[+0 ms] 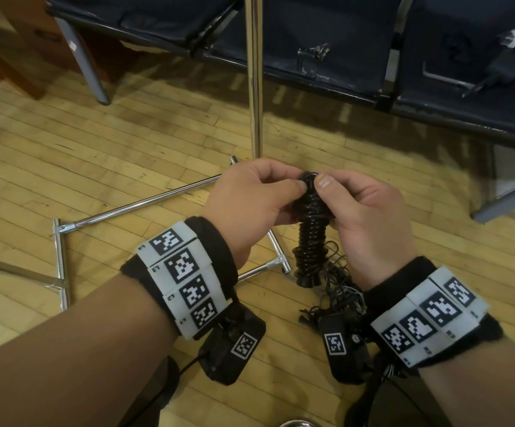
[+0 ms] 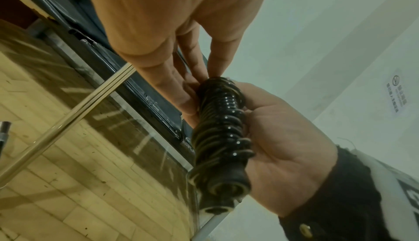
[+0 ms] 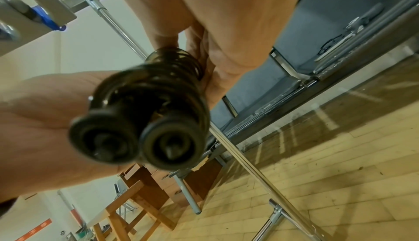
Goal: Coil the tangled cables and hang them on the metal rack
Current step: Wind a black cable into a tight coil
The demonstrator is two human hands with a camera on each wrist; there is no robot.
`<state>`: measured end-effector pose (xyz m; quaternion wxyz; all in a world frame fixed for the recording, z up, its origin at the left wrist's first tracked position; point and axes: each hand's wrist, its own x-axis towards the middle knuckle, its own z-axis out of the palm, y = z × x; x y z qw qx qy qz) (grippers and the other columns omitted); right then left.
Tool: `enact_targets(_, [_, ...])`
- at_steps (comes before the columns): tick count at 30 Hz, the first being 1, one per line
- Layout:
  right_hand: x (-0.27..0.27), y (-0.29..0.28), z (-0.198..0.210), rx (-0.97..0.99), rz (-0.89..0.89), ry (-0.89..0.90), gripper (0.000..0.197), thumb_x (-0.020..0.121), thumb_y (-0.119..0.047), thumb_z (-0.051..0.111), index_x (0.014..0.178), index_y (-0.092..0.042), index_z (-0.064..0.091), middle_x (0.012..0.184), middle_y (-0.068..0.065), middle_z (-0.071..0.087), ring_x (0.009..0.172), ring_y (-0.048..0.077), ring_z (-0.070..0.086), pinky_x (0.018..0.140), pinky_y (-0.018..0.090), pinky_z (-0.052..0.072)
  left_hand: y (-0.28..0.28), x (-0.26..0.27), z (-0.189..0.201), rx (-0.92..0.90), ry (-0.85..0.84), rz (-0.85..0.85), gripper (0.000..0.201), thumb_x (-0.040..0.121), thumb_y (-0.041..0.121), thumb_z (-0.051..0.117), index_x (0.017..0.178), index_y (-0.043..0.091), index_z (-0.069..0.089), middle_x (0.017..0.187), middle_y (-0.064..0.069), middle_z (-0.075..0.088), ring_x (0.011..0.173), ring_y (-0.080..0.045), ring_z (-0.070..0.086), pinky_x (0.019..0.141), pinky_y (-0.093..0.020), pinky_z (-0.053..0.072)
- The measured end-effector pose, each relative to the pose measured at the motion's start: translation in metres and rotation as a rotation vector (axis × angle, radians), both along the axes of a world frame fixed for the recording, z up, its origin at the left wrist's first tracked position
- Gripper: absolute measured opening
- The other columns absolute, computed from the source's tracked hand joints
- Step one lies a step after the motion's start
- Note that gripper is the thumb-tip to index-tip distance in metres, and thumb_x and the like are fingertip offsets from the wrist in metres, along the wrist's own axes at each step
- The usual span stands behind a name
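Note:
A black spiral cable bundle [image 1: 310, 229] hangs upright between both hands above the floor. My left hand [image 1: 256, 192] pinches its top end with thumb and fingers. My right hand [image 1: 357, 208] grips the upper part, thumb pressed near the top. The left wrist view shows the coiled cable [image 2: 221, 128] lying against the right palm. Two round black plug ends [image 3: 138, 135] face the right wrist camera, blurred. A heap of thin tangled cables [image 1: 333, 285] lies on the floor under the right wrist. The metal rack's upright pole [image 1: 254, 78] and base bars [image 1: 145, 201] stand just beyond my hands.
A row of dark blue seats [image 1: 311, 57] on a metal frame runs across the back, with small items [image 1: 313, 53] lying on them. A wooden bench [image 1: 9, 57] stands at the far left. The floor [image 1: 96, 143] is wooden boards.

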<state>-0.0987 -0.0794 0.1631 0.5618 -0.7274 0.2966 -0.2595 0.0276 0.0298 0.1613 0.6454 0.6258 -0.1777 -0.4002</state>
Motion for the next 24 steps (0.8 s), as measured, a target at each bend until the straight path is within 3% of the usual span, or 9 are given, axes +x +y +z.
enact_targets(12, [0.0012, 0.0032, 0.0046, 0.071, 0.000, -0.032, 0.015, 0.101, -0.016, 0.062, 0.107, -0.010, 0.075, 0.097, 0.007, 0.078, 0.093, 0.026, 0.074, 0.088, 0.056, 0.060, 0.0029, 0.0071, 0.0012, -0.029, 0.154, -0.015, 0.020, 0.098, 0.003, 0.069, 0.117, -0.002, 0.072, 0.097, -0.012, 0.079, 0.081, -0.022, 0.076, 0.069, -0.028, 0.061])
enact_targets(15, [0.0018, 0.0048, 0.0063, 0.102, 0.008, -0.035, 0.015, 0.102, -0.013, 0.060, 0.108, -0.009, 0.073, 0.100, 0.010, 0.077, 0.095, 0.030, 0.073, 0.090, 0.059, 0.058, 0.0031, 0.0085, 0.0030, -0.018, 0.193, -0.030, 0.012, 0.096, 0.002, 0.070, 0.107, 0.007, 0.070, 0.093, -0.007, 0.076, 0.076, -0.020, 0.073, 0.064, -0.032, 0.061])
enact_targets(18, [0.0020, 0.0060, 0.0069, 0.163, 0.004, -0.053, 0.014, 0.102, -0.009, 0.059, 0.111, -0.010, 0.070, 0.104, 0.013, 0.076, 0.099, 0.037, 0.071, 0.091, 0.063, 0.056, 0.0033, 0.0102, 0.0029, -0.015, 0.216, -0.046, 0.020, 0.095, 0.001, 0.070, 0.098, 0.020, 0.065, 0.090, -0.003, 0.074, 0.070, -0.017, 0.071, 0.058, -0.032, 0.058])
enact_targets(21, [0.0015, 0.0047, 0.0076, 0.236, -0.001, -0.066, 0.014, 0.102, -0.011, 0.060, 0.113, -0.011, 0.068, 0.106, 0.012, 0.076, 0.100, 0.036, 0.072, 0.092, 0.063, 0.056, 0.0050, 0.0103, 0.0037, -0.030, 0.190, -0.084, 0.019, 0.098, 0.003, 0.067, 0.098, 0.021, 0.069, 0.091, -0.003, 0.077, 0.073, -0.017, 0.073, 0.059, -0.032, 0.058])
enact_targets(24, [0.0012, 0.0041, 0.0067, 0.277, -0.003, -0.061, 0.014, 0.099, -0.015, 0.062, 0.112, -0.015, 0.068, 0.102, 0.008, 0.076, 0.098, 0.030, 0.073, 0.094, 0.060, 0.057, 0.0060, 0.0086, 0.0041, -0.007, 0.112, -0.070, 0.012, 0.098, 0.005, 0.069, 0.099, 0.017, 0.074, 0.096, -0.006, 0.079, 0.081, -0.020, 0.075, 0.068, -0.035, 0.062])
